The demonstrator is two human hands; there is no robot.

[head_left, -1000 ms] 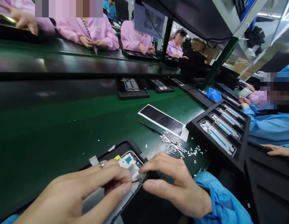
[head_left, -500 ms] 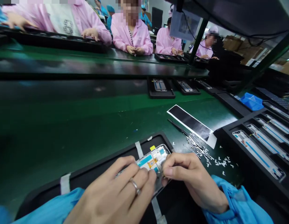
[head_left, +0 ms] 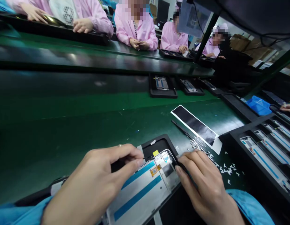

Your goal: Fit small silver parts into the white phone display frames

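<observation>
Where the left hand [head_left: 100, 181] hides part of the phone frame [head_left: 145, 190], bottom centre, thumb and fingers draw close; the right hand [head_left: 203, 184] curls by one corner. What either pinches, I cannot tell.

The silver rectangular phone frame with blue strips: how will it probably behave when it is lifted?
The frame will probably stay stiff: it looks flat and unbent. Its shiny surface may be slippery, and the thin orange patch on it could be fragile.
</observation>
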